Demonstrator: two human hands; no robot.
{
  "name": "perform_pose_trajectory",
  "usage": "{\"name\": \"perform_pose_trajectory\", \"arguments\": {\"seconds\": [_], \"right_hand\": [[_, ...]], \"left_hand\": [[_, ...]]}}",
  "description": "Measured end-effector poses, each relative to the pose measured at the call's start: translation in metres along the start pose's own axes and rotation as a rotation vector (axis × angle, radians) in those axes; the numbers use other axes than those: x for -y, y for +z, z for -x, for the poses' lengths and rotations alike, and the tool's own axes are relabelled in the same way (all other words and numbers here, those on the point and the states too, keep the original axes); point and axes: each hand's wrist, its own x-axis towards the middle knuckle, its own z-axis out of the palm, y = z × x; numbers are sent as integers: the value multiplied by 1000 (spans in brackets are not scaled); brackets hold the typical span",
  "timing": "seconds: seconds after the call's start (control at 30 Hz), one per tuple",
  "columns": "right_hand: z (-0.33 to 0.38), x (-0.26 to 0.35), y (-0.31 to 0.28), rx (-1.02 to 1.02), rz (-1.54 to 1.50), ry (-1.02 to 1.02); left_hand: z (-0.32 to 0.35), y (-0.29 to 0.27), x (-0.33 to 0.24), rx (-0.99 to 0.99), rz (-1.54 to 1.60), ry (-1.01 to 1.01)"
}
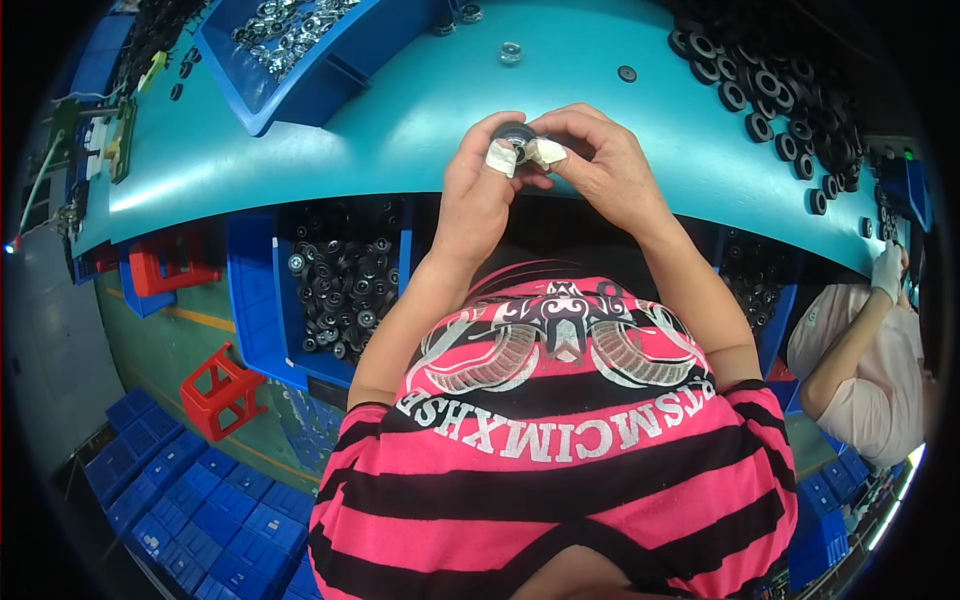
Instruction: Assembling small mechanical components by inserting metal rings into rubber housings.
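Note:
Between my two hands, over the near edge of the teal table, is a small wheel [516, 133] with a black rim and a shiny, clear-looking centre. My left hand [480, 180] grips it from the left, its thumb wrapped in white tape. From the other side my right hand [600, 165] pinches it, with white tape on that thumb too. The fingers cover part of the wheel. Beyond the hands lie a clear wheel hub [510, 53] and a small black ring-shaped piece [627, 74].
A blue bin [345, 75] of shiny hubs stands at the far left of the teal table [420, 150]. Black tyres [760, 100] pile up at the right. Below the edge sits a crate of black wheels [345, 290]. Red stools [220, 390] stand left; a gloved co-worker [865, 350] sits right.

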Motion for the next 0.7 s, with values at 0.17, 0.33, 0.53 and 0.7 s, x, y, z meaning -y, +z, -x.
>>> {"name": "perform_pose_trajectory", "arguments": {"seconds": [0.17,0.33,0.53,0.7], "right_hand": [[-1,-1,0,10,-77,17],[3,3,4,27,-271,99],[4,10,9,60,-468,144],[4,10,12,26,-512,90]], "left_hand": [[0,5,-2,45,-28,64],[-1,-3,0,40,-229,70],[-4,-4,0,-34,-193,80],[-7,0,-3,-68,-165,103]]}}
